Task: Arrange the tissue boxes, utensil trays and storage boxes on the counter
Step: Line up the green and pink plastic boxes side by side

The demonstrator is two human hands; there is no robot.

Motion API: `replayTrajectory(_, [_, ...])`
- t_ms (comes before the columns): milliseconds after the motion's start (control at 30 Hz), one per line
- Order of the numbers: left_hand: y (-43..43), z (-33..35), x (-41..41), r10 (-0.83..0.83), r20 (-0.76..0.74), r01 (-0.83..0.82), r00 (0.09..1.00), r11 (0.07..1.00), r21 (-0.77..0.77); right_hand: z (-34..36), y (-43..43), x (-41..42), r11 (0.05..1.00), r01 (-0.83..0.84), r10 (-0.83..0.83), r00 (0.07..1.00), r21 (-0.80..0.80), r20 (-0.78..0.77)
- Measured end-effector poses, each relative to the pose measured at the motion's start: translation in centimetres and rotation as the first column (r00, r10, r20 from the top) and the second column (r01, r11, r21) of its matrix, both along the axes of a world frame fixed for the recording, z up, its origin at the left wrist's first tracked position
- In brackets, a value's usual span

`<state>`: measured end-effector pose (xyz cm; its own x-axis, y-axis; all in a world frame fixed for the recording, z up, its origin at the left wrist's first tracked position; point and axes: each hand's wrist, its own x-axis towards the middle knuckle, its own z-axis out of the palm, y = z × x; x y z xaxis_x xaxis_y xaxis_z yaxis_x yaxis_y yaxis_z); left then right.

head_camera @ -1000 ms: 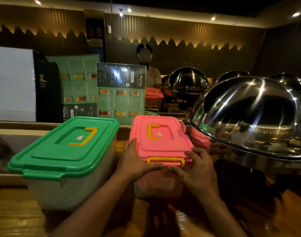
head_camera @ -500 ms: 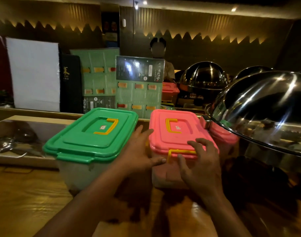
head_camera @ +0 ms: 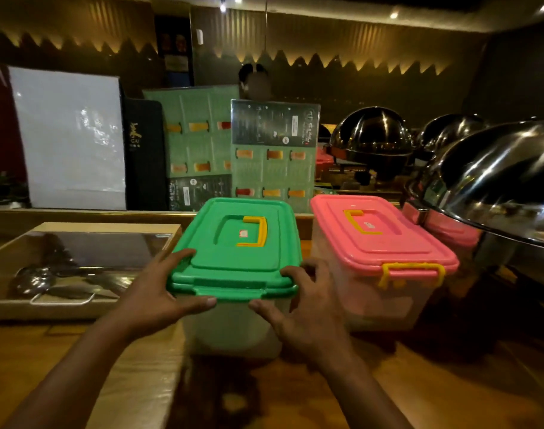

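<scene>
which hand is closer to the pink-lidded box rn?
Right. The right hand grips the green-lidded box at its near right corner, beside the pink-lidded box. The left hand is on the green box's far left corner.

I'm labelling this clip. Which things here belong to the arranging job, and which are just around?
Job: green-lidded box, held by left hand and right hand; pink-lidded box; utensil tray.
Around: steel dome lids, menu cards, white board.
</scene>
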<state>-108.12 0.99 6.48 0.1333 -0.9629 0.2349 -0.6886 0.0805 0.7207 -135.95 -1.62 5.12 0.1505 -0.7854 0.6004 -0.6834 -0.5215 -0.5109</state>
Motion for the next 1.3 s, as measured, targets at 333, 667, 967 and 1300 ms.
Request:
replayTrajectory(333, [-2.8, -2.2, -2.3, -0.040, -0.124, 0.022, 0.992, 0.989, -0.147, 0.0, -1.0, -1.6, 0.970, 0.237, -0.226, 0.962, 0.054, -0.156])
replayTrajectory(667, [-5.4, -2.1, -6.1, -0.011, -0.112, -0.007, 0.994, 0.987, -0.162, 0.8, -3.3, -4.7, 0.931, 0.362, -0.321, 0.879, 0.054, -0.353])
replayTrajectory(967, [-6.2, -2.2, -6.6, -0.022, -0.122, 0.002, 0.992, 0.986, -0.164, 1.1, -4.0, -5.4, 0.944, 0.327, -0.300, 0.904, 0.040, -0.304])
replayTrajectory(1300, [-6.3, -2.4, -6.2, -0.036, -0.182, 0.004, 0.983, 0.985, -0.171, 0.5, -4.1, -5.2, 0.951, 0.309, -0.302, 0.920, -0.011, -0.252])
